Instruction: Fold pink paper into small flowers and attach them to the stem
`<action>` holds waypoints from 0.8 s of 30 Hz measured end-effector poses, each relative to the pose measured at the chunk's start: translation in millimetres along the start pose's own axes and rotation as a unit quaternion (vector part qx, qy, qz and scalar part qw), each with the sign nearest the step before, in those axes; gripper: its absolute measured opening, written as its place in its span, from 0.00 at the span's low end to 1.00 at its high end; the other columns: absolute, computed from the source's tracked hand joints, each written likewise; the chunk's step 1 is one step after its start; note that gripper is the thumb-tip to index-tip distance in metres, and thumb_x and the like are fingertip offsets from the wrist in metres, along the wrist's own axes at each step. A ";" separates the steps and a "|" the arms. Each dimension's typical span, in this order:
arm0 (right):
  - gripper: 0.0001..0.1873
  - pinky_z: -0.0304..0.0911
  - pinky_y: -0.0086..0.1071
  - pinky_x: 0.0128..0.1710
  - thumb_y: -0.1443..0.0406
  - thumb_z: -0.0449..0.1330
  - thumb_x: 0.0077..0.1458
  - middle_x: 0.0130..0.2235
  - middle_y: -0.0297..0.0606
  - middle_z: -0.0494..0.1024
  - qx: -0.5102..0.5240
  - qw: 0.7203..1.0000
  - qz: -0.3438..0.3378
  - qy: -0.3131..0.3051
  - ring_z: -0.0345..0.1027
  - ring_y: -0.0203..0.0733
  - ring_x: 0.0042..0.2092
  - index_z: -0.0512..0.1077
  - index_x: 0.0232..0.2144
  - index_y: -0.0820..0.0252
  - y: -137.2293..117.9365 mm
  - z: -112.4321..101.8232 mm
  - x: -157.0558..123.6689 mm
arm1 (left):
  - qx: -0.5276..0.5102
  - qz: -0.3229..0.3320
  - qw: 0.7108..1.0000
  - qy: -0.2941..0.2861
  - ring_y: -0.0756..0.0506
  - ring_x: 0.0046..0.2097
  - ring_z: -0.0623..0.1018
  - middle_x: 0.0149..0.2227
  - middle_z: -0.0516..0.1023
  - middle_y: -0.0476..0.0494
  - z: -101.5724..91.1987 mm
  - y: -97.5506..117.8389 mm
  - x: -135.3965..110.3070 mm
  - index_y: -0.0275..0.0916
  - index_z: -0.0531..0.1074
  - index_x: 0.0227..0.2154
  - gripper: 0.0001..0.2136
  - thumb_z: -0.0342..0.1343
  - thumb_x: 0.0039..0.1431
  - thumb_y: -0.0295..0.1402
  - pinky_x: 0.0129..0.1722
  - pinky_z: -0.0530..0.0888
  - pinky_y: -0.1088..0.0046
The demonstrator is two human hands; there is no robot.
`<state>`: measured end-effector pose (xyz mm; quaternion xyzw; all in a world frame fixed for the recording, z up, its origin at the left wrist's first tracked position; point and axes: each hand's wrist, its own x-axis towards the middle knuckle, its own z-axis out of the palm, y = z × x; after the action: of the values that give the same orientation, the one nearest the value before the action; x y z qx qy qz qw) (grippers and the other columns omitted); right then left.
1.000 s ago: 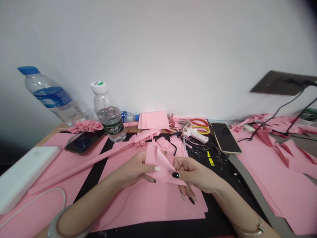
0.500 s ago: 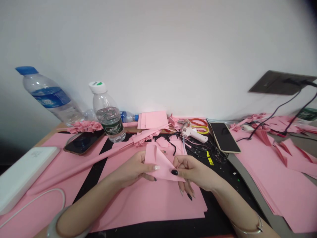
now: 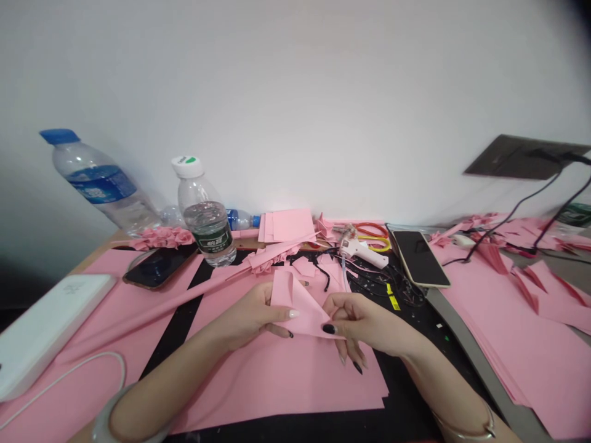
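A pale wall (image 3: 295, 111) rises behind your desk, where a black mat (image 3: 415, 397) lies under overlapping pink sheets (image 3: 286, 381). Over these sheets, in the middle of your view, is the folded pink paper (image 3: 302, 317), held between your two hands. Your left hand (image 3: 252, 317) is clamped on its left side, thumb on the front, other fingers partly hidden behind. Your right hand (image 3: 369, 323) pinches its lower right corner between thumb and curled index finger, while the remaining fingers hang loosely below.

Compared with half a second ago, your right thumb sits slightly lower, closer to the paper's bottom edge; your left grip and the tall flap standing on the left look the same. Your whole view has shifted a touch, so the white-capped bottle (image 3: 207, 224) and the blue-capped bottle (image 3: 104, 184) appear a little lower and further right. Beyond your hands, the glue gun (image 3: 364, 251) lies near the light-framed phone (image 3: 421, 258), and a dark phone (image 3: 159, 267) rests to your left; all three stay put on the desk.
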<state>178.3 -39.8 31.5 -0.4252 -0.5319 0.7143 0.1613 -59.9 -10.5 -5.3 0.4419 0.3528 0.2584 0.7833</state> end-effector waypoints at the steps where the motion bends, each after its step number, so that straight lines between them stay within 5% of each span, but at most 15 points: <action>1: 0.19 0.53 0.20 0.10 0.52 0.63 0.57 0.18 0.27 0.76 -0.007 1.000 0.002 0.001 0.62 0.30 0.11 0.61 0.33 0.58 0.0 -0.1 0.0 | 0.001 0.000 1.000 0.000 0.45 0.39 0.80 0.38 0.80 0.45 -0.2 -0.3 -0.1 0.41 0.76 0.47 0.21 0.69 0.49 0.34 0.30 0.78 0.76; 9: 0.15 0.47 0.19 0.09 0.54 0.59 0.60 0.16 0.24 0.73 -0.055 0.998 0.011 0.028 0.53 0.25 0.09 0.62 0.33 0.58 -0.4 -0.7 -1.0 | 0.000 0.010 1.000 -0.002 0.43 0.42 0.80 0.38 0.81 0.46 0.9 1.2 -0.7 0.42 0.76 0.48 0.22 0.70 0.49 0.35 0.32 0.79 0.75; 18: 0.14 0.47 0.18 0.09 0.55 0.58 0.61 0.16 0.24 0.71 -0.049 0.997 -0.022 0.053 0.52 0.25 0.11 0.65 0.35 0.60 2.9 1.3 2.5 | -0.008 0.016 0.999 0.049 0.47 0.36 0.79 0.34 0.80 0.46 6.1 4.4 1.9 0.38 0.78 0.35 0.16 0.72 0.44 0.37 0.32 0.76 0.76; 24: 0.14 0.46 0.18 0.09 0.55 0.58 0.60 0.15 0.24 0.71 -0.036 0.996 -0.033 0.072 0.52 0.25 0.11 0.67 0.38 0.62 2.4 4.7 5.3 | 0.043 0.026 0.997 0.055 0.45 0.33 0.80 0.33 0.82 0.44 4.3 -0.5 2.6 0.38 0.78 0.37 0.15 0.69 0.48 0.39 0.32 0.77 0.72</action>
<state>172.1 -40.0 27.3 -0.4634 -0.5580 0.6564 0.2075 -54.9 -11.1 -5.1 0.4693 0.3944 0.2876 0.7358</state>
